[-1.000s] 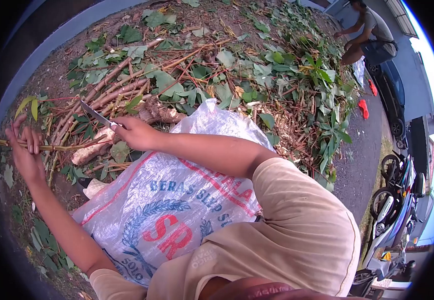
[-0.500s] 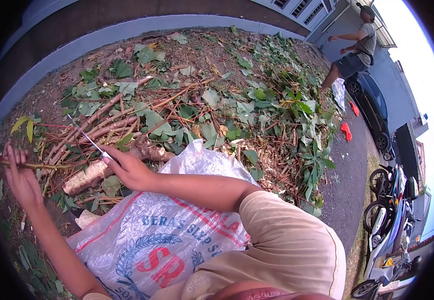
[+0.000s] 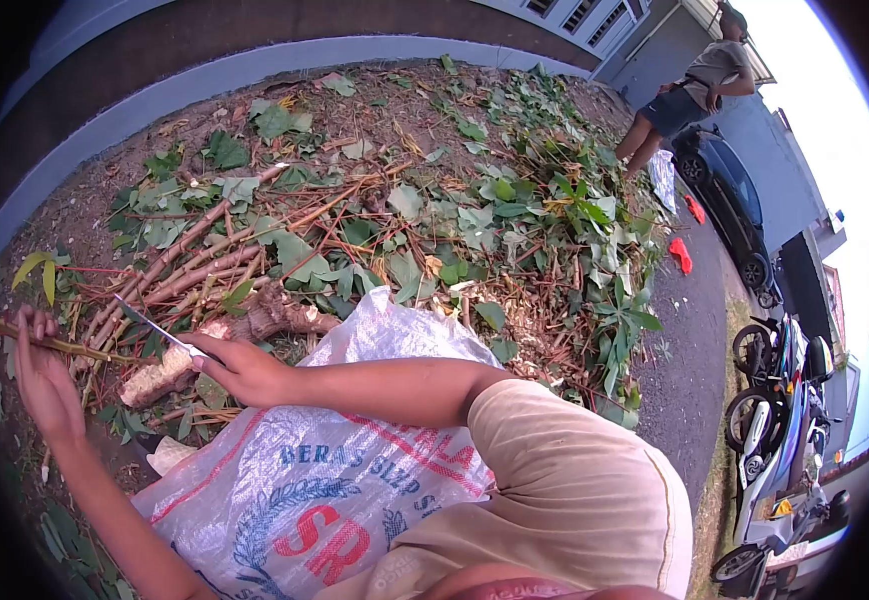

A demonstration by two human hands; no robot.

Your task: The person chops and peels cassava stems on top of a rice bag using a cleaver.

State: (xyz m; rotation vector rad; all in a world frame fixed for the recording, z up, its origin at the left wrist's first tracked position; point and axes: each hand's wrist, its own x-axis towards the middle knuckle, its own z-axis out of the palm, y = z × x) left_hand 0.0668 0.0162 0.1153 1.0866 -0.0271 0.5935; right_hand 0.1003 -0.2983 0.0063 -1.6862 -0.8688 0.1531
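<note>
At the left, my left hand is closed around a thin green-brown stem that runs rightward toward the log. My right hand grips a knife, its long narrow blade pointing up and left over the cut stalks. Fingers hide most of the knife's handle. Just below the blade lies a thick log with its bark partly stripped, and a darker chunk of wood is beside it. Under my right forearm spreads a white woven rice sack with red and blue print.
Long cut stalks and heaped leaves cover the soil up to a low wall. A person stands at the far right near a dark car. Motorcycles and red-orange items are along the paved path.
My right hand and the knife have moved down and left, the blade now lower, near the stem. The person at the back has gone from striding to standing with an arm bent at the waist.
</note>
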